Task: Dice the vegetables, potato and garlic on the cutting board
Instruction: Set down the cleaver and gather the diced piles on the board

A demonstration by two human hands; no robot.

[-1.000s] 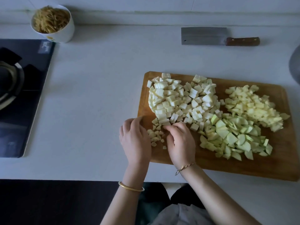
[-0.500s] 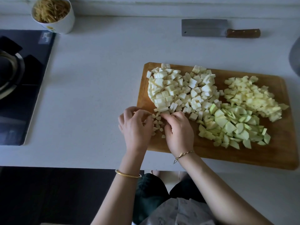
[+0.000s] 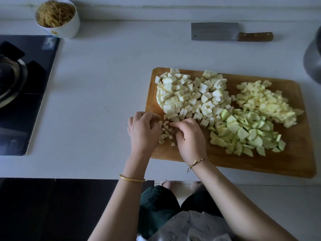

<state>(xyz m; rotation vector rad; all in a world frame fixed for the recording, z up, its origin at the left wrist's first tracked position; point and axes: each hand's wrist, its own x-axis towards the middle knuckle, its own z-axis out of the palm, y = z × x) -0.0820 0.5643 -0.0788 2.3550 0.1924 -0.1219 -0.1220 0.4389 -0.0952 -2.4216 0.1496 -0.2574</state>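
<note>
While a dark cooktop (image 3: 26, 94) and a bowl of noodles (image 3: 57, 18) sit far left on the white counter (image 3: 104, 101), the left hand (image 3: 143, 131) and right hand (image 3: 189, 138) curl inward around the garlic bits (image 3: 165, 132) at the cutting board (image 3: 295, 162) corner, likely herding them; whether either pinches a piece cannot be told. Rightward lie white dice (image 3: 191, 94), green pieces (image 3: 246, 133) and probable potato (image 3: 267, 101); the cleaver (image 3: 215, 31) rests behind, apparently set aside

Left hand (image 3: 144, 131): fingers, stretched a second ago, now curled inward at the left edge of the cutting board (image 3: 295, 153). Right hand (image 3: 189, 138): fingertips drawn closer to the left's, nearly meeting. Small pieces (image 3: 165, 132): now hemmed in between both hands.
</note>
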